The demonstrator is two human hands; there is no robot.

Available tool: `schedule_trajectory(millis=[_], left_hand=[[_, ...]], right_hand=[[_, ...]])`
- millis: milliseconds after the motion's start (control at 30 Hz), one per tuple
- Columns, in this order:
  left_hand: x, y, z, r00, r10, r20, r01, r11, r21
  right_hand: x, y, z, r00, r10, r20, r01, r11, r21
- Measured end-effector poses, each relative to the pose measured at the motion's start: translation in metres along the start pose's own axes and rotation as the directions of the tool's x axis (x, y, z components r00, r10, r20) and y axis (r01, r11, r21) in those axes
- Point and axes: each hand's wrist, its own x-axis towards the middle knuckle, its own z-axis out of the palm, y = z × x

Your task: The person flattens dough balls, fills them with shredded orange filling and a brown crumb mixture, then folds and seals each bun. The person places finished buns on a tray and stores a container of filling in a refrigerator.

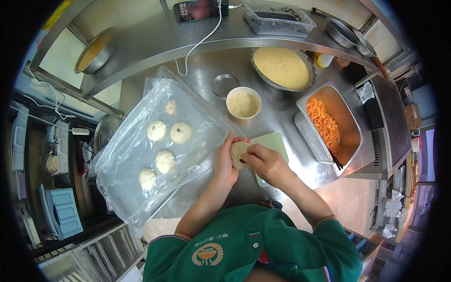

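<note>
My left hand (225,162) cups a round of pale dough (238,151) above the steel counter, fingers curled round its far side. The fingers of my right hand (268,164) are pinched at the dough's right edge. A small dark spot shows beside those fingertips; what it is I cannot make out. Below my right hand lies a pale green flat board or scale (276,144), partly covered by the hand. On the left, several dough balls (165,161) lie under or inside a clear plastic sheet (127,164), some with dark specks on top.
A tub of pale crumbs (243,104) stands beyond my hands, by a metal ring (225,85). Farther back is a bowl of yellow batter (282,69). To the right, a steel pan (350,136) holds orange shredded filling (323,124). A shelf (206,43) overhangs the counter's back, carrying a phone (199,11).
</note>
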Motion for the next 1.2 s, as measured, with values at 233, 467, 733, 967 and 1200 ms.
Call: schedule_trajectory(millis=[233,467,733,967,1200], left_hand=[[0.001,0.004,-0.008,0.987,-0.063,0.150,0.045,0.992,0.121],[-0.021,0.009,0.027,0.937,0.242,0.251,-0.242,0.970,-0.030],[-0.015,0.017,0.014,0.947,-0.031,0.321,0.028,1.000,0.012],[-0.031,0.015,0.037,0.900,0.353,0.256,-0.366,0.930,0.004],[-0.027,0.026,0.027,0.949,0.203,0.241,-0.237,0.964,0.120]], right_hand=[[0.003,0.004,-0.001,0.992,-0.124,0.027,0.122,0.991,0.056],[0.024,-0.014,-0.021,0.957,0.237,-0.169,-0.187,0.944,0.271],[0.010,-0.012,-0.016,0.969,0.191,-0.157,-0.132,0.937,0.325],[0.024,-0.024,-0.022,0.852,0.511,-0.112,-0.392,0.765,0.512],[0.028,-0.013,-0.025,0.969,0.202,-0.143,-0.158,0.949,0.272]])
